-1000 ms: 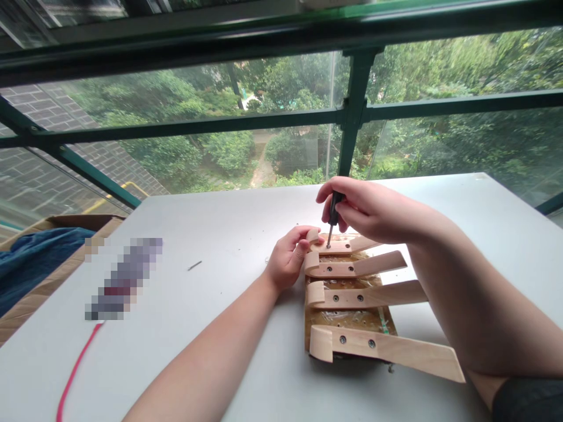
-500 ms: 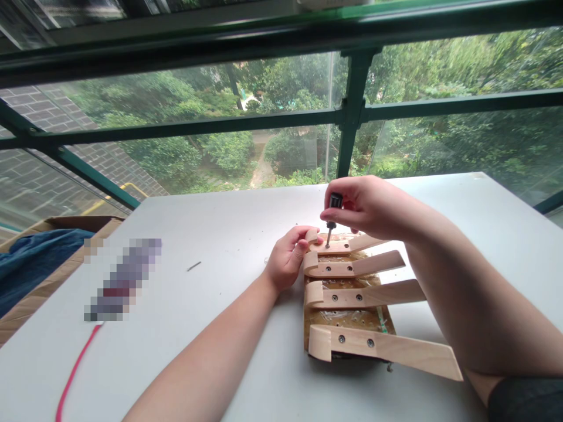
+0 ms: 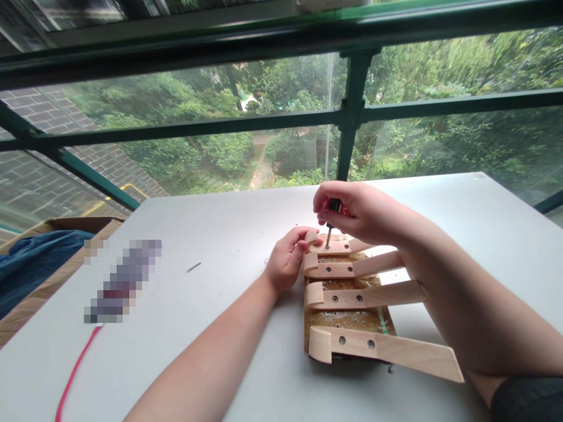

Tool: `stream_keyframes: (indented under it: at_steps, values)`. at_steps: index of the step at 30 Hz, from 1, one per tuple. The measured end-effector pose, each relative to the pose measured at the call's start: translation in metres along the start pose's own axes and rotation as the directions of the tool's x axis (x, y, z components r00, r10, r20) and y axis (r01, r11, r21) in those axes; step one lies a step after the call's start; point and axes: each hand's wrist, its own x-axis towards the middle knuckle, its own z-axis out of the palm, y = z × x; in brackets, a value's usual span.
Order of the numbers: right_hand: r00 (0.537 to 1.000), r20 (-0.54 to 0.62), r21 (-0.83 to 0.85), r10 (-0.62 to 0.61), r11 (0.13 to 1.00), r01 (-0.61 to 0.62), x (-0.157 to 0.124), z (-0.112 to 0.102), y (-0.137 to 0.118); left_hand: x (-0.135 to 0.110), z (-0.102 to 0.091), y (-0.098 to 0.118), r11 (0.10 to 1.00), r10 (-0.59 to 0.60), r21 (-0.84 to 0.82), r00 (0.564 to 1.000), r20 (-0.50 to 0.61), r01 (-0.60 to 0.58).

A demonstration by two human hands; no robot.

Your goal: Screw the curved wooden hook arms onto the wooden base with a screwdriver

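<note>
My right hand (image 3: 347, 208) is closed round the black handle of a screwdriver (image 3: 329, 235), whose tip meets a screw (image 3: 326, 247) in the farthest wooden strip (image 3: 336, 248). My left hand (image 3: 290, 255) grips that strip's curled left end, thumb toward me. Beneath lies a brown, tape-covered board (image 3: 352, 319) carrying several such strips. Nearer me are a second strip (image 3: 338, 270), a third strip (image 3: 347, 298) and the nearest strip (image 3: 413, 350), each with two screw heads showing. My right forearm hides part of the strips' right ends.
A small metal rod (image 3: 194, 266) lies on the white table (image 3: 211, 334) left of my hand. Farther left are a blurred-out object (image 3: 125, 278) and a red cord (image 3: 75, 378). A cardboard box (image 3: 85, 224) with blue cloth stands beyond the table's left edge; green window bars (image 3: 350, 117) rise behind.
My right hand has shifted slightly left and its fingers have turned round the screwdriver handle, covering more of it. My left hand and the board stay put.
</note>
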Motion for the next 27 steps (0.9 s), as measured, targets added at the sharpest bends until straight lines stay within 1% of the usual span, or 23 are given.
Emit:
stream_keyframes:
  at_steps: [2, 5, 10, 13, 17, 21, 24, 27]
  values:
    - [0.999, 0.04, -0.028, -0.028, 0.999, 0.029, -0.001, -0.003, -0.002, 0.0, 0.0, 0.001, 1.0, 0.003, -0.001, 1.0, 0.004, -0.003]
    - [0.993, 0.112, -0.003, -0.039, 0.999, 0.04, -0.003, -0.007, -0.002, 0.0, 0.0, 0.001, 1.0, 0.007, 0.004, 1.0, 0.005, -0.007]
    - [0.99, 0.138, 0.034, 0.027, 0.999, -0.032, -0.005, -0.011, 0.0, 0.001, 0.001, 0.002, 1.0, 0.027, 0.013, 1.0, -0.01, -0.027]
    - [0.987, 0.153, 0.029, 0.058, 0.998, -0.063, -0.006, -0.016, 0.0, 0.0, 0.001, 0.001, 1.0, 0.012, 0.0, 1.0, -0.007, -0.012]
    - [0.989, 0.119, -0.064, 0.09, 0.995, -0.083, -0.007, -0.021, 0.0, 0.0, 0.001, 0.0, 1.0, -0.015, -0.022, 1.0, 0.003, 0.015]
    - [0.997, 0.022, -0.159, 0.076, 0.985, -0.071, -0.004, -0.018, 0.001, 0.0, 0.001, 0.001, 1.0, -0.004, -0.012, 1.0, -0.002, 0.004]
    - [0.997, -0.023, -0.179, 0.077, 0.981, -0.08, -0.001, -0.012, 0.002, 0.0, 0.001, 0.001, 1.0, -0.006, -0.026, 1.0, -0.001, 0.006]
    - [0.995, -0.045, -0.173, 0.093, 0.98, -0.099, 0.001, -0.006, 0.004, -0.001, 0.001, 0.0, 0.999, -0.016, -0.042, 1.0, -0.003, 0.016]
